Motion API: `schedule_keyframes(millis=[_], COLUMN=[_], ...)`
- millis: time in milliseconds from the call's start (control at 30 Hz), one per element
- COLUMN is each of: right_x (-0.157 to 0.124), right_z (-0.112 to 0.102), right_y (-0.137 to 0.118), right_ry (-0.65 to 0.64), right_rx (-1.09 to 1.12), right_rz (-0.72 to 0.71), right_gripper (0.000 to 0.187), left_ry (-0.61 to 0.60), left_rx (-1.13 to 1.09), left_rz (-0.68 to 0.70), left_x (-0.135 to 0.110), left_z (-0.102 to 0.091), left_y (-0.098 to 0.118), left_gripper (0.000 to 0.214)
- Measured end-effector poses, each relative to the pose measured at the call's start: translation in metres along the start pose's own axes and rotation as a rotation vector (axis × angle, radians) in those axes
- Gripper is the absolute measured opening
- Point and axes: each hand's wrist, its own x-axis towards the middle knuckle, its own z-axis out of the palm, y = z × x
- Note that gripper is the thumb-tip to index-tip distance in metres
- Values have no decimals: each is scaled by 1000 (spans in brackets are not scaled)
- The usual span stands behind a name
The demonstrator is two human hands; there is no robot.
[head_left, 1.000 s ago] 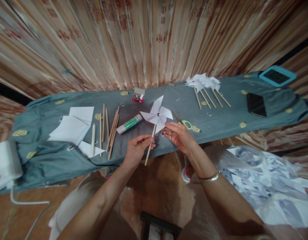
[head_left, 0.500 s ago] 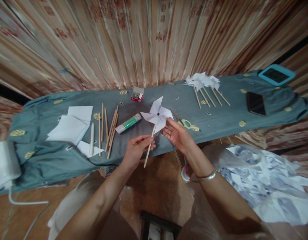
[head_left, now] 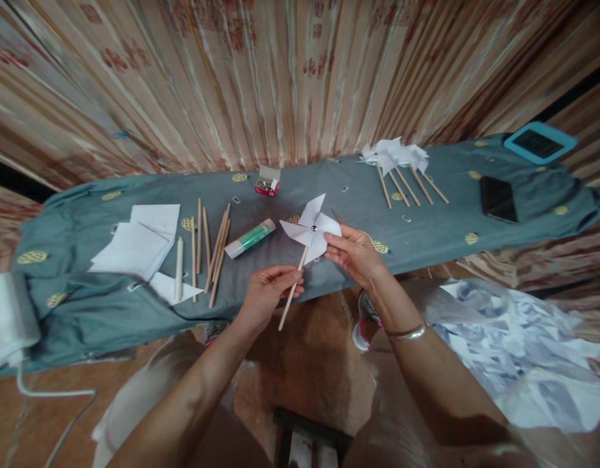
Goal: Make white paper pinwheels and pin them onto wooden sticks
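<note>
Print on the green-and-white tube (head_left: 251, 238) and the red box (head_left: 267, 189) is too small to be read. A paper pinwheel (head_left: 313, 229) is held above the front part of the cloth-covered table (head_left: 319, 175); its stick is gripped between the left hand's (head_left: 266, 291) thumb and fingers, and a blade is pinched by the right hand (head_left: 361, 257), by which part of the paper is covered. The white box (head_left: 12, 318) is cut off at the left edge. Sheets of paper (head_left: 134, 247) are laid near loose wooden sticks (head_left: 216, 260), a white rod (head_left: 179, 268) between them. Towards the right, more pinwheels (head_left: 394, 156) are overlapped, their blades hard to tell apart; beyond them, a dark phone (head_left: 498, 198) and a blue-framed tablet (head_left: 541, 143) are placed.
</note>
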Motion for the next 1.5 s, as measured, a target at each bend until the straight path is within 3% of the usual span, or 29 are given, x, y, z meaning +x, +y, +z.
schedule_keyframes(millis=[533,833,1500], right_x=[1,-1,-3], right_z=[0,2,5], right_y=[2,3,6], right_ry=[27,34,18], right_rx=[0,-6,-28], right_rz=[-24,-18,-27], right_gripper=[33,37,37], left_ry=[-28,-221,-238], left_rx=[20,92,107], left_rz=[34,168,190], left_x=[0,0,0], left_z=[1,1,0], left_y=[-2,-3,-5], left_gripper=[42,81,88])
